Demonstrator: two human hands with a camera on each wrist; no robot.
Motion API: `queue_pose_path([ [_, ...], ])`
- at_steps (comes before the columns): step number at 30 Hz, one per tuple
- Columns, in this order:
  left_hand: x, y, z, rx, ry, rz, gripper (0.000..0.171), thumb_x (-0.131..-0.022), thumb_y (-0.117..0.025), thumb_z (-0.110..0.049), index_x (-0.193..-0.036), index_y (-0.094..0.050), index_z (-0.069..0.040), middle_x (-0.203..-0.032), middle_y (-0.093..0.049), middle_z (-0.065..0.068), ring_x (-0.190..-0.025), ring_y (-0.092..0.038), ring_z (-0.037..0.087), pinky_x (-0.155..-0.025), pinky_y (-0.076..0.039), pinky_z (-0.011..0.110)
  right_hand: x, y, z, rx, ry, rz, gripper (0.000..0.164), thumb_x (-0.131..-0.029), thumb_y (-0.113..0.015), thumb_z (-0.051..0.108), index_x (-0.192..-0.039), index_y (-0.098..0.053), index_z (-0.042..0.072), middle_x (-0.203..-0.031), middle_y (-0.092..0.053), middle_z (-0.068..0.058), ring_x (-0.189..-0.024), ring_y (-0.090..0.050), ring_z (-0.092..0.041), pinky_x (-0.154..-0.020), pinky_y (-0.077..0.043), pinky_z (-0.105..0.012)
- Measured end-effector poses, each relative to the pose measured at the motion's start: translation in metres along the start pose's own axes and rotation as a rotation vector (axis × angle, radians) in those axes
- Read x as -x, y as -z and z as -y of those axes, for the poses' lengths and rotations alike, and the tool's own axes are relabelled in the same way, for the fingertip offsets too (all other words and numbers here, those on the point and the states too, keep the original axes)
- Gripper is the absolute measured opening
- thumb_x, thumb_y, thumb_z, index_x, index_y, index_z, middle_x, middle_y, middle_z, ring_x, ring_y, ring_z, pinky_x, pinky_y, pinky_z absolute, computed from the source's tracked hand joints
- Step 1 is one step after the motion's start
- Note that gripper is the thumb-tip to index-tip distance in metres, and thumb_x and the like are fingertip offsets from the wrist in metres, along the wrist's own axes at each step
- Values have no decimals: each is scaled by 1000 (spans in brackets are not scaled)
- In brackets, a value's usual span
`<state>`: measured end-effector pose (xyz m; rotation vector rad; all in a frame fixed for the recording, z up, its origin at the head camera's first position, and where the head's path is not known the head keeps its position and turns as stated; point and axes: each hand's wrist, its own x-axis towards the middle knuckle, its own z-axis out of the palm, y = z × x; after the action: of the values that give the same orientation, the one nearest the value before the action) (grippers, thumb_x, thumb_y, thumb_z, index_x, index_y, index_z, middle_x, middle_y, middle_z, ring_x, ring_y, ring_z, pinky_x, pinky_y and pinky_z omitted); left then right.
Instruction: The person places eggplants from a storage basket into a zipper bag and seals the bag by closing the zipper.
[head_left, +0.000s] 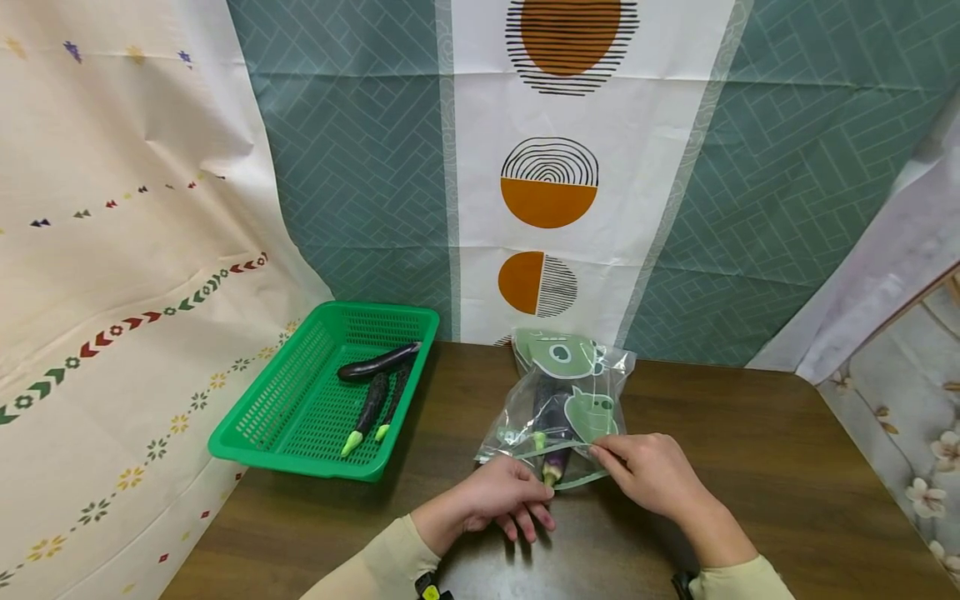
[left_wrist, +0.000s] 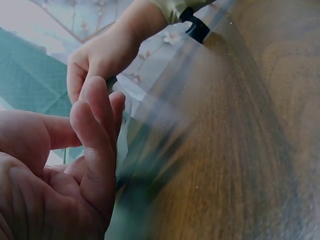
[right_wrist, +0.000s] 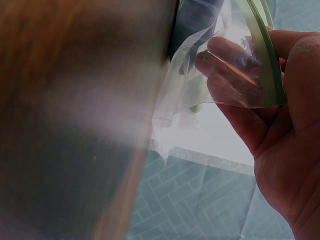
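Observation:
A clear zip bag (head_left: 528,408) with green cartoon prints and a green-edged mouth lies on the table, its mouth towards me and parted. Inside it are dark purple eggplants; one eggplant (head_left: 556,461) has its pale stem end at the mouth. My left hand (head_left: 510,496) pinches the near left rim by the thumb and forefinger, its other fingers spread below; the pinch is partly hidden in the left wrist view. On the right, my right hand (head_left: 652,471) pinches the green strip (right_wrist: 270,60) between thumb and forefinger, its other fingers behind the clear film.
A green plastic basket (head_left: 258,462) stands to the left on the brown wooden table (head_left: 757,450). Several eggplants (head_left: 367,412) lie along its right side. Patterned cloths (head_left: 352,167) hang behind the table and at the left.

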<state>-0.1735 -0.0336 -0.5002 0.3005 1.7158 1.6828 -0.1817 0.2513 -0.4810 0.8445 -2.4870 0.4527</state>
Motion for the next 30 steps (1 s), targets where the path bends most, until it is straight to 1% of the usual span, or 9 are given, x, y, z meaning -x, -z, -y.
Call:
queue_pose_path([
  [2,0,-1,0,7,0,-7,27,-106,-72,-16,-101,-75,10,-85,-81,20,-53,-70,14,-43,-52,22,0,0,0,-4,2,1,8,-102,-83,26,-96,-84,20,-81,-77,17,-67,-65,4,-58,-55,-32],
  [7,-1,-2,0,41,1,-3,27,-106,-71,-16,-103,-75,11,-88,-81,20,-56,-71,14,-45,-54,23,0,-1,0,-1,3,-6,4,-100,-84,23,-96,-84,21,-82,-77,17,-67,-66,4,-58,-56,-32],
  [10,-1,-1,0,69,5,20,28,-106,-70,-17,-108,-75,11,-92,-82,19,-59,-72,12,-47,-55,23,0,-1,0,4,7,-13,3,-98,-86,20,-96,-85,22,-83,-78,16,-68,-67,3,-59,-57,-33],
  [14,-1,-1,-1,102,7,56,32,-107,-69,-19,-117,-74,12,-97,-83,18,-63,-73,11,-50,-56,22,0,-1,0,11,12,-23,5,-95,-87,19,-97,-85,23,-83,-78,15,-68,-68,1,-59,-57,-34],
  [17,0,0,-1,123,9,77,34,-108,-69,-20,-122,-73,11,-99,-83,16,-65,-73,9,-51,-56,21,0,0,0,9,11,-18,3,-96,-87,22,-97,-85,22,-83,-78,16,-68,-68,1,-59,-57,-34],
  [23,1,2,-4,164,23,126,36,-109,-68,-19,-129,-70,11,-100,-83,10,-67,-72,7,-52,-56,19,0,-1,0,11,7,-15,4,-96,-87,20,-97,-84,23,-82,-77,17,-68,-68,1,-59,-57,-34],
  [26,0,3,-4,181,31,150,37,-110,-66,-18,-134,-68,10,-100,-82,8,-68,-72,6,-53,-56,19,0,-2,-1,16,9,-13,5,-96,-87,20,-97,-84,24,-83,-78,16,-68,-68,1,-60,-57,-34],
  [30,-1,3,-3,193,34,165,38,-111,-63,-13,-143,-63,9,-105,-82,9,-70,-72,7,-54,-57,19,0,-1,-1,16,8,-6,1,-97,-86,22,-97,-85,22,-83,-78,15,-69,-69,0,-59,-57,-33],
])
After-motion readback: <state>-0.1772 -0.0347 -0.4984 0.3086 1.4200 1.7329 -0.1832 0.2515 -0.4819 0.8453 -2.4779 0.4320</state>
